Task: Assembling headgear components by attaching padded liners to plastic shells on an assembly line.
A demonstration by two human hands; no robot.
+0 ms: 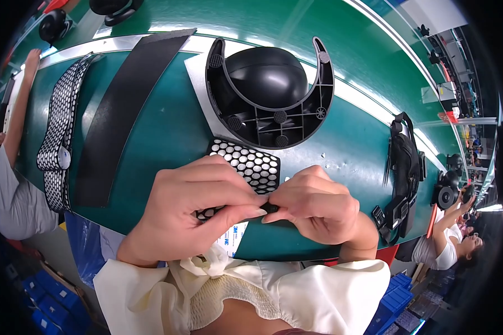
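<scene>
Our left hand (198, 204) and right hand (318, 204) pinch a small black pad (269, 207) together at the near table (167, 134) edge, peeling it off the dotted sheet (250, 163). Next, we judge, comes pressing it onto the black base (274, 95) beyond.

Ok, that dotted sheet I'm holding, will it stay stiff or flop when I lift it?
The dotted sheet looks thin and flat, so it probably flops. Both hands, left hand and right hand, pinch it at one edge, which suggests it is light. The longer strip of the same kind curves, hinting at flexibility.
</scene>
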